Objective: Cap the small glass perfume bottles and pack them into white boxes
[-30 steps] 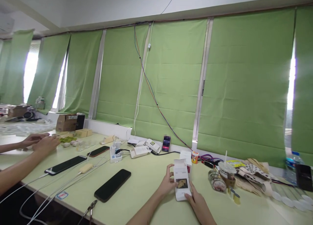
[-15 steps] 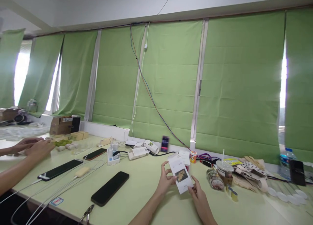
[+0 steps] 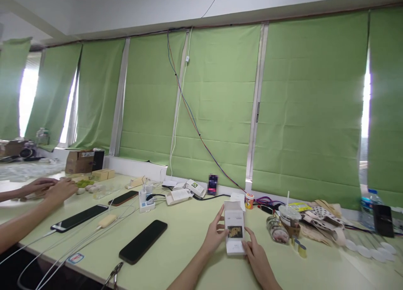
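White box (image 3: 235, 243), long axis near-to-far; pinched left by left hand (image 3: 214, 236), near right by right hand (image 3: 255, 251).

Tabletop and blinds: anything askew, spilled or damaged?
One left-side green blind hangs slanted, baring bright window. White cartons lie jumbled beside the white power strip. No spill shows; the held white box shows no damage.

glossy black phone (image 3: 143, 242), matt green cloth blinds (image 3: 217, 101), smooth tabletop (image 3: 185, 235)

White box (image 3: 234, 242), held, front toward camera; 1 dark picture (image 3: 235, 232); top flap (image 3: 233, 206) open.
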`<state>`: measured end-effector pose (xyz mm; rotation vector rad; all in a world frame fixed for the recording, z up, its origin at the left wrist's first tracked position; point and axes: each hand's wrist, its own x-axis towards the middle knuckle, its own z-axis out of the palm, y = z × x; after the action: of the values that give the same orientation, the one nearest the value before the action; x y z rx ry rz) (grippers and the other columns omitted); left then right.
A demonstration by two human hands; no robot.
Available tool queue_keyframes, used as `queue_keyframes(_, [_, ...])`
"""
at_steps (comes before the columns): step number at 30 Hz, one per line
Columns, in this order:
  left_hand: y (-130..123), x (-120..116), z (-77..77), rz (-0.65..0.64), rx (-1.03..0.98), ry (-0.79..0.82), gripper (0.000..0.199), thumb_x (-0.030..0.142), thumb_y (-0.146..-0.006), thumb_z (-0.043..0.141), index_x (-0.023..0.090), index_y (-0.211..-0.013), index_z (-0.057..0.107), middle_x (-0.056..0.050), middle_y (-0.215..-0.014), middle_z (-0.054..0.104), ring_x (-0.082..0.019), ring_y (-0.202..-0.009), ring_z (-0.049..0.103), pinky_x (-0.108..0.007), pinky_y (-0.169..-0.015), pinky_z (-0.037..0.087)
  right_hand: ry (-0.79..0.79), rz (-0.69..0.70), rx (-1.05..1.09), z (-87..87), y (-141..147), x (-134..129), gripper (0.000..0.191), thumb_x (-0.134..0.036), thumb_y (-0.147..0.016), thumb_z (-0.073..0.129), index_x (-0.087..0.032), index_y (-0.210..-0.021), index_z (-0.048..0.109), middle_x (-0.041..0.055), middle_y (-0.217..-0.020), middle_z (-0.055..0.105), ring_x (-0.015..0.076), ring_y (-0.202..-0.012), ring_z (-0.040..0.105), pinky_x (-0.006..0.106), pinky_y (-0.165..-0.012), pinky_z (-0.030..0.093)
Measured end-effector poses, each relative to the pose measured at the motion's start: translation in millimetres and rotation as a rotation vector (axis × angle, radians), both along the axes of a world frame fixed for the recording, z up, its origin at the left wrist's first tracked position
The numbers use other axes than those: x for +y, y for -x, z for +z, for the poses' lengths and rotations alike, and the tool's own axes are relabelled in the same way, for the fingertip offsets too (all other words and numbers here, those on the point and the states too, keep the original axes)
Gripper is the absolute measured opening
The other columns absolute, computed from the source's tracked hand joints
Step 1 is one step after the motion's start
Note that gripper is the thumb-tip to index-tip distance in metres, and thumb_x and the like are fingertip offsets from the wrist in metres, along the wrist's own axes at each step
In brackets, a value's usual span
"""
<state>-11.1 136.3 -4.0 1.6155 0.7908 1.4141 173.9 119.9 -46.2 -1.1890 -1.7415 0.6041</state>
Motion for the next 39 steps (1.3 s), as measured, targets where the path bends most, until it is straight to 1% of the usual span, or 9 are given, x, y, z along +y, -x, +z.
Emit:
queue_keyframes(4, [-2.7,-4.8,0.9,-0.051,0.103,-0.078,0.074,0.031,-0.076,0.065,0.034,-0.14,0.029,-0.005,-0.113,0.051,-0.019,-0.089,0.061,-0.031,-0.077,0.05,-0.181,-0.145,0.083,5.6,-3.5,0.1,0.055,-0.053,-0.088,0.036,-0.019,-0.131,0.039,0.0051,-0.092,0.06,0.0219,-0.085,0.06,0.032,-0.076,0.046])
queue_keyframes(8, [-4.7,-6.6,-2.4,-0.099,0.166,-0.129,0.07,0.035,-0.075,0.066,0.033,-0.138,0.035,-0.005,-0.11,0.052,-0.02,-0.089,0.06,-0.03,-0.075,0.051,-0.321,-0.138,0.191,10.2,-5.6,-0.2,0.048,-0.049,-0.089,0.038,-0.026,-0.131,0.036,0.0093,-0.124,0.043,0.0237,-0.112,0.048,0.035,-0.088,0.045])
queue_keyframes(16, [-5.2,-9.5,-3.1,-0.12,0.178,-0.128,0.062,0.039,-0.075,0.067,0.03,-0.131,0.042,-0.006,-0.108,0.052,-0.02,-0.089,0.058,-0.03,-0.074,0.051,-0.296,-0.018,0.353,-0.7,-8.8,9.1,0.042,-0.052,-0.089,0.037,-0.027,-0.122,0.04,0.0113,-0.131,0.028,0.0249,-0.107,0.052,0.038,-0.084,0.049])
queue_keyframes(21, [-5.1,-12.2,-3.3,-0.116,0.164,-0.132,0.062,0.039,-0.076,0.064,0.028,-0.133,0.043,-0.007,-0.113,0.054,-0.023,-0.093,0.058,-0.032,-0.077,0.051,-0.345,-0.026,0.28,1.2,-12.9,9.3,0.043,-0.054,-0.089,0.035,-0.024,-0.117,0.047,0.0127,-0.125,0.041,0.03,-0.118,0.044,0.04,-0.09,0.045])
queue_keyframes(24, [-4.8,-15.4,-1.6,-0.047,0.202,-0.236,0.056,0.033,-0.082,0.056,0.03,-0.136,0.04,-0.008,-0.117,0.054,-0.024,-0.099,0.055,-0.036,-0.084,0.049,-0.344,-0.017,0.256,1.9,-13.4,10.1,0.044,-0.053,-0.09,0.034,-0.023,-0.118,0.047,0.0121,-0.123,0.046,0.0285,-0.119,0.045,0.039,-0.093,0.044])
queue_keyframes(27, [-4.4,-16.8,0.5,0.056,0.252,-0.389,0.048,0.025,-0.088,0.044,0.032,-0.135,0.042,-0.008,-0.117,0.053,-0.025,-0.108,0.05,-0.039,-0.096,0.041,-0.363,0.068,0.216,1.7,-11.1,9.6,0.045,-0.052,-0.089,0.036,-0.023,-0.121,0.05,0.0107,-0.127,0.049,0.0275,-0.122,0.044,0.038,-0.096,0.044])
queue_keyframes(30, [-4.6,-15.0,1.0,0.072,0.3,-0.461,0.046,0.021,-0.09,0.035,0.032,-0.134,0.043,-0.008,-0.115,0.051,-0.023,-0.109,0.049,-0.037,-0.095,0.041,-0.363,0.127,0.196,1.3,-8.3,7.5,0.042,-0.048,-0.09,0.04,-0.025,-0.123,0.053,0.0074,-0.133,0.049,0.0274,-0.127,0.04,0.039,-0.101,0.04])
queue_keyframes(35, [-5.2,-9.9,-1.4,0.073,0.344,-0.497,0.049,0.017,-0.091,0.033,0.032,-0.138,0.037,-0.008,-0.113,0.047,-0.021,-0.107,0.048,-0.037,-0.094,0.041,-0.317,0.069,0.408,-3.2,-7.3,5.8,0.047,-0.045,-0.091,0.042,-0.027,-0.133,0.034,0.01,-0.136,0.044,0.0253,-0.115,0.052,0.039,-0.094,0.045])
queue_keyframes(39, [-4.1,-7.3,-4.0,0.099,0.36,-0.526,0.05,0.015,-0.092,0.031,0.033,-0.138,0.035,-0.008,-0.114,0.045,-0.021,-0.109,0.047,-0.038,-0.096,0.04,-0.313,0.006,0.523,-4.2,-6.5,4.2,0.053,-0.05,-0.089,0.043,-0.025,-0.134,0.029,0.0124,-0.135,0.042,0.0252,-0.11,0.055,0.04,-0.092,0.044])
